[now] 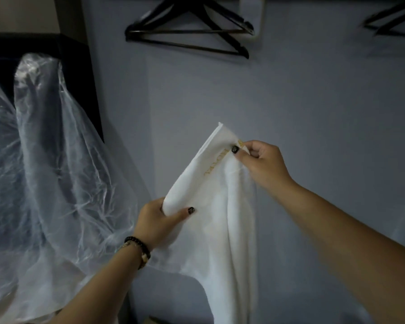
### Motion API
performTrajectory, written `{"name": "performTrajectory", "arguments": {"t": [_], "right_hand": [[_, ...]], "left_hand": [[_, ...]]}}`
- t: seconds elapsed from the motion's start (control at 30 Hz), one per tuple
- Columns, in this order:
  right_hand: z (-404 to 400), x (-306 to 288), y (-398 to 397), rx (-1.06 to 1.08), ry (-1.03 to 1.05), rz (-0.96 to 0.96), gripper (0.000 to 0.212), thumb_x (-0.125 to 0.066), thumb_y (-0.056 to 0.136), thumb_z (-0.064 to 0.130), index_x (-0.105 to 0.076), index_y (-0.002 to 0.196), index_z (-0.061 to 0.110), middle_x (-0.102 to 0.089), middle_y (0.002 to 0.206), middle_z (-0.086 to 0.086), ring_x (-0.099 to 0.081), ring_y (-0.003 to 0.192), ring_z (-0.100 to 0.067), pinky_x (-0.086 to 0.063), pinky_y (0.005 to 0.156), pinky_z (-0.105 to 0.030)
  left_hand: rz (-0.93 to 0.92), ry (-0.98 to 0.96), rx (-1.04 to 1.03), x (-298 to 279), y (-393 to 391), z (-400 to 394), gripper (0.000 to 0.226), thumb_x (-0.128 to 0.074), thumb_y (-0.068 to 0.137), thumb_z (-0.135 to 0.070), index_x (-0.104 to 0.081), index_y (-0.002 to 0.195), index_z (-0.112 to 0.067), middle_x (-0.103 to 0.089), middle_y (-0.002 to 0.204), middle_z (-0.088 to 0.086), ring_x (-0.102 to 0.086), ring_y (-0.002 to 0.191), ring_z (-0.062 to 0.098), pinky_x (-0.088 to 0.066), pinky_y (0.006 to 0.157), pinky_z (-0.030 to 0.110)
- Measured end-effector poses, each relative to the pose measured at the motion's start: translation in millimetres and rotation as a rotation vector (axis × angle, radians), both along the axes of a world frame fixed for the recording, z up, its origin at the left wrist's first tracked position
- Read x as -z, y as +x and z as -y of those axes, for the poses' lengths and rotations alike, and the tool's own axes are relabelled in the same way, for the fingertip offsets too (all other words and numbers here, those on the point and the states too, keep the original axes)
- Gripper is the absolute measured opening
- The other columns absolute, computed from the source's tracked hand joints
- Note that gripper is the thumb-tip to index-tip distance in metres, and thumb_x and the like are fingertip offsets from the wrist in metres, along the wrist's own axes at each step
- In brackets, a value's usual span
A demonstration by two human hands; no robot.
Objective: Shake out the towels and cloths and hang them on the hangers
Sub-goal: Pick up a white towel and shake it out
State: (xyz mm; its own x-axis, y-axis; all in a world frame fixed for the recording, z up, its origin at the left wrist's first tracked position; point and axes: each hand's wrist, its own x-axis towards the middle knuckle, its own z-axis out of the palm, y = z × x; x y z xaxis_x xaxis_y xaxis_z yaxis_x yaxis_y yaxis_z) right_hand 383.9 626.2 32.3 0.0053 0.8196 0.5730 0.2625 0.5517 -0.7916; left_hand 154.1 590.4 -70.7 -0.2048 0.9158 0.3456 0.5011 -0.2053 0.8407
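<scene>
— Your right forearm fills the lower corner; what has that right hand [260, 160] got?

— It pinches the white towel [220, 206] at its upper edge by the gold lettering.

— And your left hand [157, 220]?

— It grips a lower fold of the towel, which hangs before the wall, below the black hangers [187, 36]. Clear plastic covers [47, 148] hang at left.

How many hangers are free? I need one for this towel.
3 at least: two overlapping black hangers top centre, and one hanger cut off at top right; more may hang out of frame.
</scene>
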Motion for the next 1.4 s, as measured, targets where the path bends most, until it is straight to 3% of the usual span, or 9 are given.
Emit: {"name": "performTrajectory", "arguments": {"t": [0.17, 0.3, 0.4, 0.53, 0.77, 0.97, 1.07, 1.17, 1.4], "right_hand": [[-37, -38, 16, 0.102, 0.083, -0.083, 0.025, -0.065, 0.089, 0.028, -0.064, 0.078, 0.005, -0.062, 0.072, -0.006, -0.054, 0.067, -0.015, -0.041, 0.064, -0.029], [-76, -54, 28, 0.123, 0.106, -0.104, 0.031, -0.063, 0.089, 0.032, -0.062, 0.082, 0.002, -0.063, 0.076, -0.013, -0.055, 0.069, -0.018, -0.043, 0.065, -0.031], [-107, -49, 40, 0.094, 0.096, -0.064, 0.028, -0.064, 0.088, 0.031, -0.062, 0.085, 0.003, -0.064, 0.078, -0.011, -0.055, 0.07, -0.017, -0.042, 0.065, -0.029], [-146, -36, 66, -0.021, 0.036, 0.004, 0.005, -0.064, 0.091, 0.019, -0.059, 0.089, 0.018, -0.071, 0.083, -0.004, -0.066, 0.072, -0.018, -0.05, 0.065, -0.027], [-201, -40, 94, -0.166, 0.026, 0.414, 0.022, -0.071, 0.082, 0.007, -0.066, 0.093, 0.026, -0.071, 0.082, 0.004, -0.069, 0.079, -0.018, -0.053, 0.073, -0.031], [-180, -75, 34, -0.242, 0.275, 0.319, 0.018, -0.074, 0.078, 0.015, -0.069, 0.089, 0.028, -0.069, 0.081, 0.007, -0.063, 0.073, -0.002, -0.047, 0.069, -0.012], [-172, -74, -4, -0.252, 0.343, 0.508, 0.015, -0.075, 0.077, 0.025, -0.07, 0.092, 0.024, -0.068, 0.082, 0.009, -0.063, 0.074, -0.006, -0.049, 0.067, -0.016], [-183, -70, -23, -0.162, 0.339, 0.557, 0.007, -0.07, 0.081, 0.017, -0.072, 0.086, 0.022, -0.067, 0.08, 0.009, -0.061, 0.074, -0.006, -0.048, 0.067, -0.016], [-188, -44, -48, -0.145, 0.182, 0.509, 0.007, -0.064, 0.092, 0.022, -0.068, 0.088, 0.018, -0.065, 0.081, 0.012, -0.057, 0.069, -0.001, -0.043, 0.064, -0.01]], "left_hand": [[-0.054, 0.001, -0.114, -13, -26, -37, 0.026, -0.083, 0.069, -0.042, -0.072, 0.08, -0.022, -0.072, 0.077, -0.002, -0.068, 0.073, 0.015, -0.057, 0.069, 0.035], [0.585, 0.033, -0.053, -19, -16, -63, 0.021, -0.08, 0.078, -0.027, -0.069, 0.094, -0.02, -0.071, 0.101, 0.012, -0.068, 0.091, 0.029, -0.055, 0.088, 0.05], [0.825, 0.147, -0.052, -33, 10, -88, 0.019, -0.067, 0.09, -0.026, -0.067, 0.106, -0.017, -0.074, 0.099, 0.005, -0.07, 0.09, 0.026, -0.057, 0.082, 0.046], [0.725, 0.355, -0.187, -62, 44, -126, 0.009, -0.063, 0.092, -0.03, -0.064, 0.099, -0.024, -0.071, 0.094, 0.0, -0.069, 0.084, 0.018, -0.056, 0.072, 0.035], [0.55, 0.471, -0.256, -92, 79, -167, 0.008, -0.064, 0.091, -0.028, -0.064, 0.094, -0.02, -0.069, 0.086, 0.001, -0.064, 0.073, 0.011, -0.055, 0.066, 0.029], [0.396, 0.502, -0.139, -106, 80, -184, 0.029, -0.074, 0.082, -0.031, -0.064, 0.087, -0.004, -0.065, 0.084, 0.022, -0.058, 0.069, 0.019, -0.053, 0.064, 0.043], [0.441, 0.427, 0.02, -111, 73, -186, 0.027, -0.069, 0.081, -0.033, -0.067, 0.094, -0.01, -0.069, 0.091, 0.021, -0.068, 0.081, 0.034, -0.055, 0.074, 0.054], [0.574, 0.344, 0.149, -114, 60, -186, 0.019, -0.059, 0.094, -0.02, -0.064, 0.101, -0.003, -0.069, 0.096, 0.023, -0.069, 0.084, 0.033, -0.057, 0.075, 0.045], [0.925, 0.107, 0.353, -104, 49, -177, 0.054, -0.039, 0.098, -0.043, -0.069, 0.102, 0.002, -0.071, 0.097, 0.024, -0.071, 0.082, 0.032, -0.059, 0.07, 0.037]]}}
